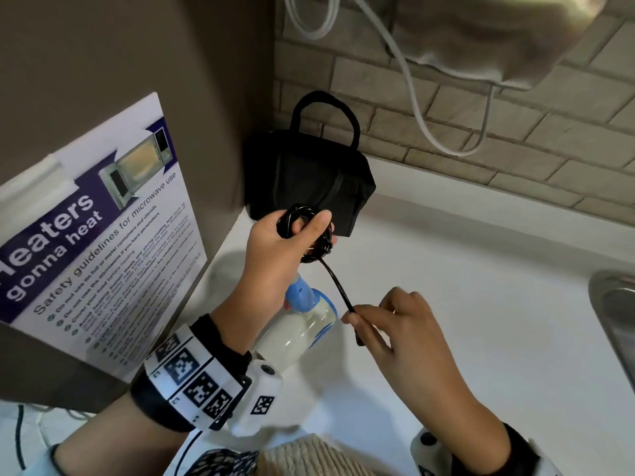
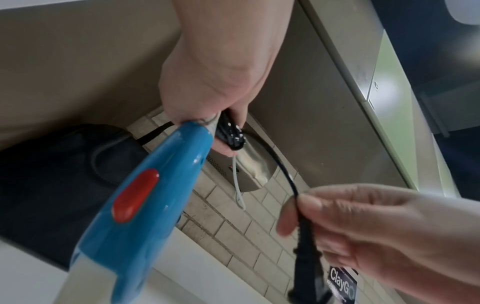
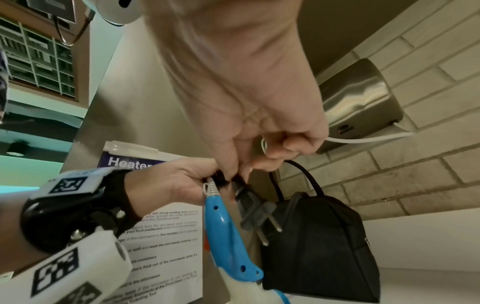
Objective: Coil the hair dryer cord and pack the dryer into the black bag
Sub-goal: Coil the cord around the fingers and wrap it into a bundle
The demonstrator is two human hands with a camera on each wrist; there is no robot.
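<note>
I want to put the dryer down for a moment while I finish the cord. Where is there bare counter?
The widest bare patch of counter lies between the black bag, the brick wall and the sink. It is crowded in the corner by the poster, where the left hand holds the coil and dryer near the bag.

Lit softly and evenly from above, rather dim toward the upper left of the head view. Cast soft grey shadows on the white counter [image 1: 481,304] under both hands. Showed small glare spots on the hair dryer [image 2: 145,195] and on the steel hand dryer [image 3: 361,98]. Bent straight lines at the frame edges. Blurred the right hand [image 2: 376,236] and the plug [image 2: 309,267].
</note>
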